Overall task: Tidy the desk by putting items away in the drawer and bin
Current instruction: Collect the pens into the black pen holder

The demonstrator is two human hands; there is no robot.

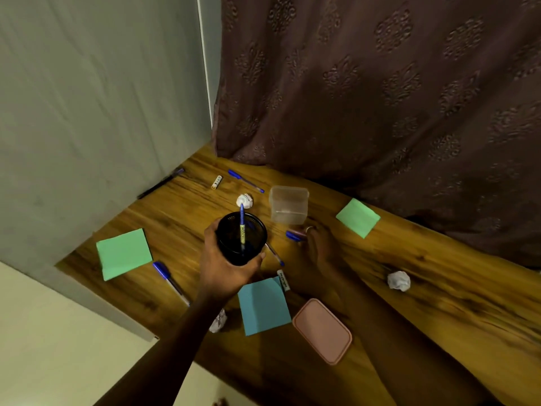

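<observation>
Ok, left to right. Green sticky pad (123,253) lies flat near the left end of the counter (439,288). It's a light, floppy stack, so we'd pinch it along one edge so the sheets don't fan.

Just beside it is a blue pen (169,281): light, stiff, with a smooth barrel that will roll. We'd take it mid-barrel.

At the centre, the left hand (225,271) holds the black mesh pen cup (234,244), fingers (260,256) curled round its wall and thumb on the opposite side. We cannot tell if the cup is lifted or resting. A leaning pen (242,230) stands tilted inside. We judge the cup light and rigid, and the mesh gives good grip. Keep it upright, or the pen tips out.

Right of it, the right hand (317,244) is down at a capped pen (293,235) lying on the counter in front of the clear tub (288,206). The hand is blurred, so we cannot tell if it has pinched the pen.

Far right is a crumpled paper ball (398,281): very light, soft, crushable, likely for the bin. A loose whole-hand grab would do.
</observation>
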